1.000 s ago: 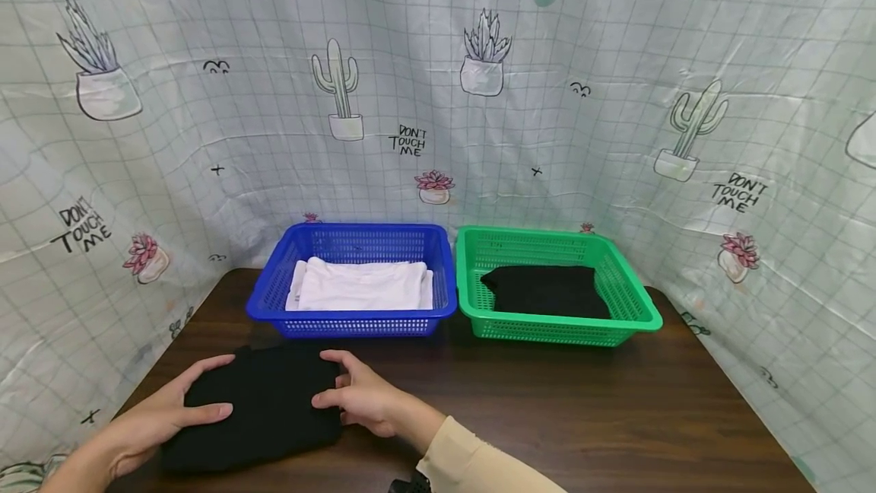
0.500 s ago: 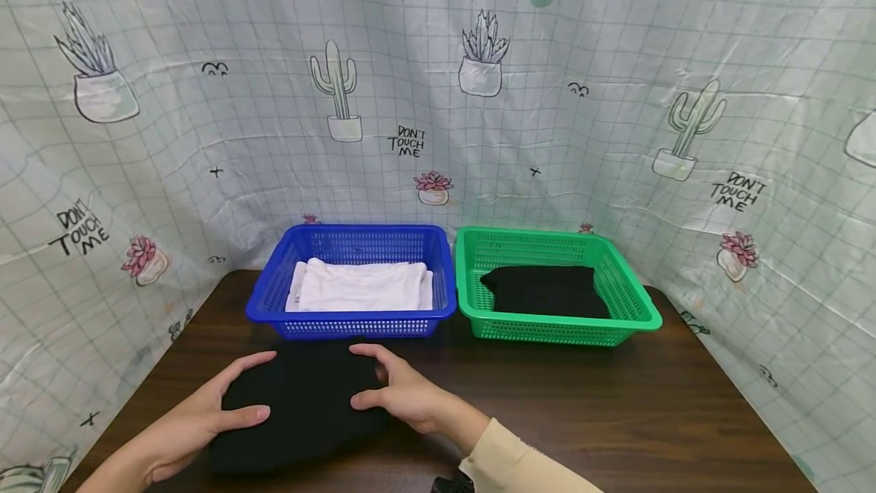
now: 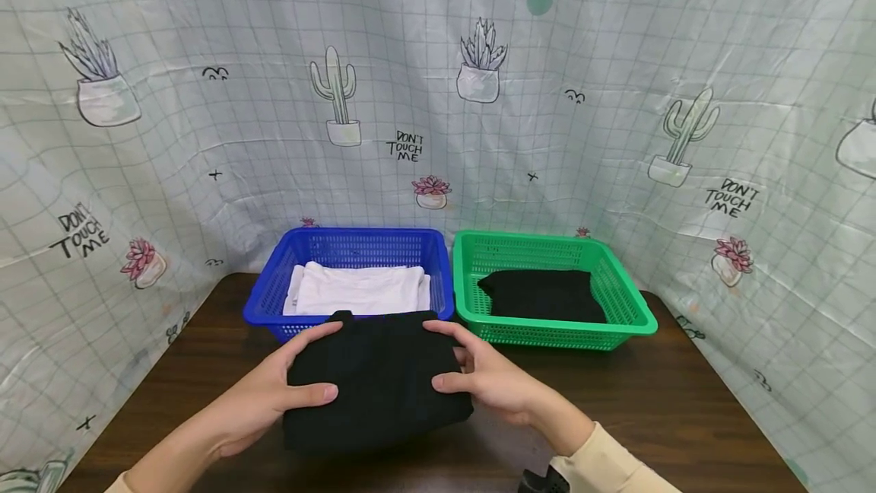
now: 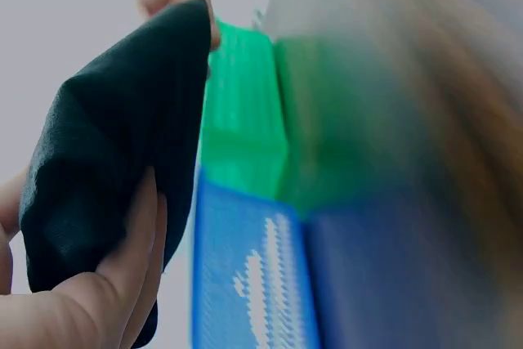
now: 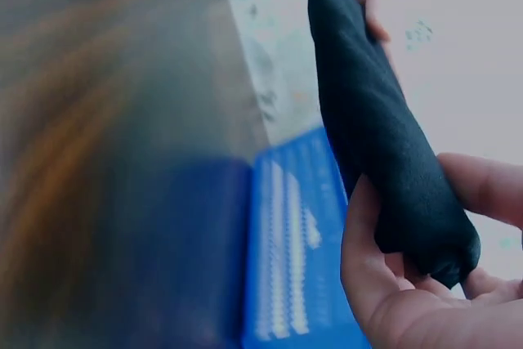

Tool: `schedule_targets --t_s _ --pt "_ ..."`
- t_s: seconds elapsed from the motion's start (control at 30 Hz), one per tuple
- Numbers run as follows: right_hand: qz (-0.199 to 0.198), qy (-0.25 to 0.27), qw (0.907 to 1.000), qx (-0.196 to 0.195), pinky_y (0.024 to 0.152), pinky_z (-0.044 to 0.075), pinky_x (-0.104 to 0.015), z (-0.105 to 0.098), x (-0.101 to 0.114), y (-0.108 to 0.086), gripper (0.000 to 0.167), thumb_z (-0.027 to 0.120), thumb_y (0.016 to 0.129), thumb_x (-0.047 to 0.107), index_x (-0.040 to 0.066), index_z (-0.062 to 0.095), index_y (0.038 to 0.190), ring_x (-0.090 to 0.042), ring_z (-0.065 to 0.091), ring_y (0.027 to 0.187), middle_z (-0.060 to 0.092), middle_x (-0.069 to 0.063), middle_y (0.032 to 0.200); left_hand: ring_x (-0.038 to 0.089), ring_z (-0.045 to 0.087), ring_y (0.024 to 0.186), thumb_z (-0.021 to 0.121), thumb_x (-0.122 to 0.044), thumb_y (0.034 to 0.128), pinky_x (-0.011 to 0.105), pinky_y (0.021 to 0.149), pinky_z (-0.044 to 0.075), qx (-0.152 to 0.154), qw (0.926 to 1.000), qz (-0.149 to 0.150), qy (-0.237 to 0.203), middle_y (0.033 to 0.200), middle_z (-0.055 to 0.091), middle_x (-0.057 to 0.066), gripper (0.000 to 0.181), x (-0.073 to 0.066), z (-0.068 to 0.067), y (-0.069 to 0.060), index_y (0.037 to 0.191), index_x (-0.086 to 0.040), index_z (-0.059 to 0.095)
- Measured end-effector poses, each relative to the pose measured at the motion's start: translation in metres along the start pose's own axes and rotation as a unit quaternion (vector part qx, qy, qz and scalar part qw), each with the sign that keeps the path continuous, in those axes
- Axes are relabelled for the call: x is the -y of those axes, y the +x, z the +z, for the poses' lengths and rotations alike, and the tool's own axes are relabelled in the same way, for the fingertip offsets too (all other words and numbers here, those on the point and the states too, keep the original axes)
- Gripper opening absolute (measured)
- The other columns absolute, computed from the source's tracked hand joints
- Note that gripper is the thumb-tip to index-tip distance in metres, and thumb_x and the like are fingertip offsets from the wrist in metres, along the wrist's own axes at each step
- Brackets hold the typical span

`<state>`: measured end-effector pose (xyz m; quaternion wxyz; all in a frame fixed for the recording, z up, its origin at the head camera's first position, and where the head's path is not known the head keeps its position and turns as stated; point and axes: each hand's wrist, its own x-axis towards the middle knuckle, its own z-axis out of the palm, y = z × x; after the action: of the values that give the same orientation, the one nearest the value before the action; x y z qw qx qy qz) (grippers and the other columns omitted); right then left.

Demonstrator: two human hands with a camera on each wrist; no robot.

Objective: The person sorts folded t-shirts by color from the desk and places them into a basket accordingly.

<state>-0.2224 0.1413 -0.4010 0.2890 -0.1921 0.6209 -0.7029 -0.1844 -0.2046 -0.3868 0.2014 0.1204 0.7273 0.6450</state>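
A folded black garment [image 3: 379,383] is held up off the table in front of the baskets, its far edge overlapping the blue basket's front rim in the head view. My left hand [image 3: 287,379] grips its left side, thumb on the near face. On the opposite side my right hand [image 3: 489,379] holds it the same way. In the left wrist view the folded cloth [image 4: 114,136] lies between thumb and fingers. The right wrist view shows its thick folded edge [image 5: 384,136] pinched by the right hand [image 5: 409,300].
A blue basket [image 3: 256,310] with folded white cloth [image 3: 359,291] stands at the back left. Beside it, a green basket [image 3: 554,333] contains folded black cloth [image 3: 544,295]. Both stand on a dark wooden table [image 3: 616,417], before a patterned curtain [image 3: 438,112].
Both hands have carried the folded black garment rightward and up from the table's left side. It now hangs in front of the blue basket. The baskets stay where they were.
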Motion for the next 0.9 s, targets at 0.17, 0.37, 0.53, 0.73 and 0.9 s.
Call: schedule_targets --t_s 0.17,0.37,0.53,0.73,0.9 --pt "-0.001 -0.021 0.9996 -0.021 0.098 0.059 -0.049 -0.036 0.024 -0.024 0.083 0.070 0.101 0.002 0.024 0.027 0.168 -0.036 0.067 0.126 0.050 -0.023 0.152 0.033 0.066 0.127 0.078 -0.016 0.0988 0.045 0.103 0.057 0.031 0.9983 0.029 -0.041 0.159 0.044 0.017 0.085 -0.028 0.026 0.034 0.166 -0.032 0.029" --pt "-0.001 -0.112 0.9889 -0.098 0.120 0.037 -0.054 -0.080 0.048 -0.040 0.082 0.073 0.101 0.013 0.029 0.028 0.168 -0.036 0.022 0.159 0.011 -0.012 0.175 0.031 0.071 0.120 0.077 -0.012 0.0987 0.045 0.097 0.060 0.043 0.9942 0.063 -0.075 0.154 0.053 0.016 0.082 -0.048 0.054 0.093 0.164 -0.034 0.034" --pt "-0.002 -0.165 0.9749 -0.150 0.121 0.035 -0.052 -0.122 0.065 -0.044 0.083 0.073 0.103 0.019 0.028 0.025 0.169 -0.037 0.031 0.157 0.014 -0.011 0.175 0.031 0.073 0.113 0.078 -0.008 0.0974 0.044 0.092 0.062 0.028 0.9929 0.082 -0.082 0.151 0.055 0.015 0.077 -0.057 0.079 0.145 0.161 -0.034 0.042" --pt "-0.005 -0.203 0.9630 -0.177 0.109 0.049 -0.041 -0.176 0.073 -0.055 0.082 0.071 0.105 0.022 0.029 0.021 0.170 -0.030 0.059 0.136 0.027 -0.020 0.169 0.030 0.072 0.114 0.078 -0.005 0.0964 0.042 0.090 0.063 0.015 0.9916 0.096 -0.086 0.149 0.055 0.015 0.072 -0.062 0.111 0.204 0.158 -0.029 0.049" --pt "0.005 -0.239 0.9512 -0.195 0.115 0.037 -0.052 -0.215 0.069 -0.062 0.084 0.070 0.105 0.025 0.030 0.019 0.171 -0.041 0.046 0.145 0.019 -0.022 0.172 0.030 0.070 0.119 0.079 -0.005 0.0963 0.041 0.092 0.062 0.012 0.9923 0.097 -0.075 0.149 0.055 0.015 0.072 -0.060 0.134 0.241 0.158 -0.027 0.049"
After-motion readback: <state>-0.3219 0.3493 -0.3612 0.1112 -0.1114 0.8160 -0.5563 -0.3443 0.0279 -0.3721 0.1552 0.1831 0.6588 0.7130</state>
